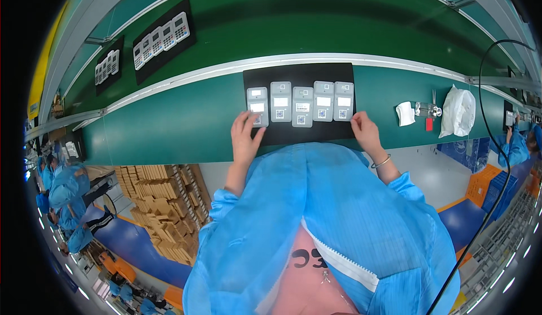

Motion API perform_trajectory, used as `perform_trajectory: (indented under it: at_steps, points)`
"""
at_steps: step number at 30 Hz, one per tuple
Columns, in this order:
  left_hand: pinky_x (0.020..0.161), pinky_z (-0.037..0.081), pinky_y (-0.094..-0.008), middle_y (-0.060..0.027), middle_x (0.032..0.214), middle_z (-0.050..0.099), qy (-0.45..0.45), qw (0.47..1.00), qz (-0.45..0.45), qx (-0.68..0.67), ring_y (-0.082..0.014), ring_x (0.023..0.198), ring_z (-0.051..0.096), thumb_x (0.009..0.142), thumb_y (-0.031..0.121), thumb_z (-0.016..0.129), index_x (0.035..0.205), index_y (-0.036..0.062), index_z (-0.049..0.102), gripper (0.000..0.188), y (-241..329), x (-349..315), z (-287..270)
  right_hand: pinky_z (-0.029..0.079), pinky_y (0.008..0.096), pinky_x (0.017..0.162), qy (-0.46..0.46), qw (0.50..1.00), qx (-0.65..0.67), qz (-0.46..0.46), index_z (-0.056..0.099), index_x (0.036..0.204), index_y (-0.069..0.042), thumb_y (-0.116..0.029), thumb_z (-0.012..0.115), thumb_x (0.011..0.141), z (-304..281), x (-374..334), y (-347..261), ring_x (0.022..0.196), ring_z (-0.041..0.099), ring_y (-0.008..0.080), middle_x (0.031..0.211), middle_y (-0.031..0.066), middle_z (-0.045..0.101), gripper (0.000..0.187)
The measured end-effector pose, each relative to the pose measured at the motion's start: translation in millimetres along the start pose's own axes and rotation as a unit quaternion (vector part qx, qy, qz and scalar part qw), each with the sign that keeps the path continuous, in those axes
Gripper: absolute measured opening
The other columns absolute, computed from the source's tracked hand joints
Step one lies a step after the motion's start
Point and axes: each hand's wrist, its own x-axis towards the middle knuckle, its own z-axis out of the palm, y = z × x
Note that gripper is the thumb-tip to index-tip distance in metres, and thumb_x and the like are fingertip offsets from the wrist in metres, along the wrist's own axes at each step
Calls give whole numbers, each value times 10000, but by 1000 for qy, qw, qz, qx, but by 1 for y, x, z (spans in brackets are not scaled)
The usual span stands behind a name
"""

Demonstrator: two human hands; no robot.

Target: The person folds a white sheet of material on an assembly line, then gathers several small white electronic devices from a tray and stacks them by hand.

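Observation:
Several light grey handheld payment terminals lie face down in a row on a black mat point(310, 135), their backs bearing white labels and square codes. My left hand point(245, 139) is at the lower left end of the row. Its fingers are apart, with the fingertips over the lower edge of the leftmost terminal point(257, 97). By the mat's right edge is my right hand point(367, 133), fingers slightly bent and parted. Its fingertips are close to the lower corner of the rightmost terminal point(343, 92); whether they touch it I cannot tell. The middle terminal point(302, 109) sits a little lower than its neighbours.
On the green bench point(169, 128), a white cloth point(405, 114), a clear bottle point(424, 109), a red item point(429, 124) and a white plastic bag point(458, 112) stand right. Beyond the pale rail, more terminals point(161, 40) lie on dark mats. A black cable point(486, 117) hangs at right.

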Motion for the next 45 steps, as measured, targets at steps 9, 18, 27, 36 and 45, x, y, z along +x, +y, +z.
perform_trajectory:
  at_steps: [9,18,27,36,45]
  points:
    - [1041,272,-475,-52,1364,429,-138,958,236,87,-235,1251,404,786,339,686,1290,271,527,533,46,43,52,496,392,721,190,962,-165,-107,450,1358,-111,-70,556,837,-2,30,0,852,575,285,981,119,539,533]
    - [1025,289,-461,-135,1406,362,-40,992,85,89,-300,1247,387,735,330,749,1389,172,394,761,16,13,23,485,383,790,166,968,-136,-130,493,1333,-117,-74,555,844,-19,28,-7,934,548,280,1033,115,523,495]
    - [986,371,-408,-137,1421,326,-66,995,-80,3,-341,1197,388,689,230,794,1415,77,345,867,-16,5,18,506,370,735,121,979,-122,-113,448,1372,-144,-41,533,846,-16,32,0,863,576,287,1049,117,501,543]
    - [1001,366,-388,-98,1327,427,-64,984,-140,-86,-316,1158,399,707,70,739,1401,151,383,784,-8,0,19,484,348,790,100,990,-51,-85,441,1383,-179,8,526,831,-11,28,15,868,570,273,1030,118,497,589]
    - [994,368,-392,-93,1304,451,-50,977,-152,-143,-318,1138,410,699,27,717,1389,159,404,769,1,-16,17,468,311,771,141,981,-56,-119,450,1382,-172,13,534,841,2,3,27,813,545,223,968,95,488,579]
